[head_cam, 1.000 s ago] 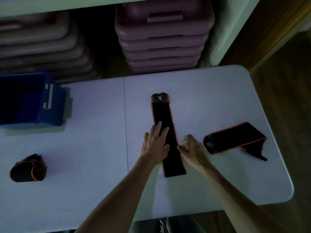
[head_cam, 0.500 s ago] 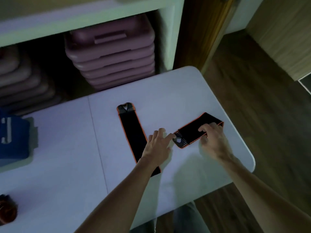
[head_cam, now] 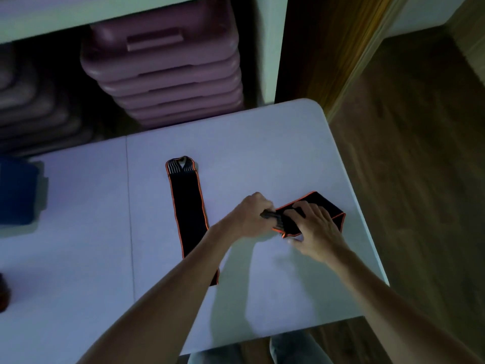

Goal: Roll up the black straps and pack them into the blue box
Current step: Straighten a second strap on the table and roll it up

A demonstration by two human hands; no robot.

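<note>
A long black strap with orange edging (head_cam: pixel 186 206) lies flat and straight on the white table (head_cam: pixel 262 143), its near end hidden under my left forearm. To its right lies a folded black strap (head_cam: pixel 324 206) near the table's right edge. My left hand (head_cam: pixel 249 219) is closed on that folded strap's left end. My right hand (head_cam: pixel 313 227) presses down on its middle, fingers over the fabric. The blue box (head_cam: pixel 18 191) sits at the far left edge of view. A rolled strap (head_cam: pixel 3 292) is barely visible at the left border.
Stacked pink plastic lids or trays (head_cam: pixel 162 64) fill the shelf behind the table. Wooden floor (head_cam: pixel 420 179) lies to the right, past the table's rounded corner. A seam (head_cam: pixel 130 206) runs down the tabletop left of the flat strap.
Both hands left the long flat strap and moved right onto the folded strap; my left hand now grips its end. The view swung to the right, pushing the blue box to the edge.
</note>
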